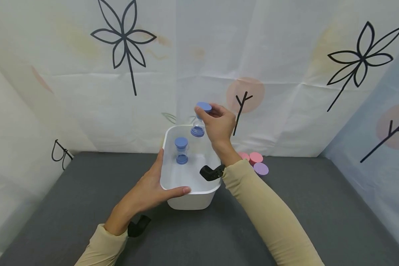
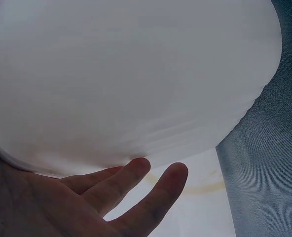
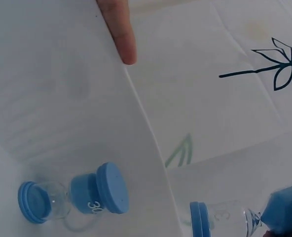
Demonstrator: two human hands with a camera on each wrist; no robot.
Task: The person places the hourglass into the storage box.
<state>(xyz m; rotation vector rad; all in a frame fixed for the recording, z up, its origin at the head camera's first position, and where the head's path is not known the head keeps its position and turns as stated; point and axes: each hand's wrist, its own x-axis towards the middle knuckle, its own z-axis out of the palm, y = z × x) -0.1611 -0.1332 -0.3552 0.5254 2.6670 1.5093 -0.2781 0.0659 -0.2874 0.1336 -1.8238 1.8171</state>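
Note:
My right hand (image 1: pixel 221 122) pinches a blue-capped hourglass (image 1: pixel 197 131) near its upper cap, with the hourglass over the far end of a white tub (image 1: pixel 191 201). In the right wrist view, blue sand fills the bulb of the held hourglass (image 3: pixel 227 218) nearest my fingers. A second blue hourglass (image 1: pixel 181 150), marked 30, stands inside the tub toward its left wall. My left hand (image 1: pixel 149 192) is spread round the tub's near left corner, thumb along the front rim. In the left wrist view, its extended fingers (image 2: pixel 158 200) lie against the tub's outer wall.
To the right of the tub, partly hidden by my right forearm, are several pink and purple round-topped pieces, among them a pink one (image 1: pixel 256 157) and a purple one (image 1: pixel 261 169). The dark grey table (image 1: pixel 96 192) meets a printed cloth backdrop (image 1: pixel 199 55) behind the tub.

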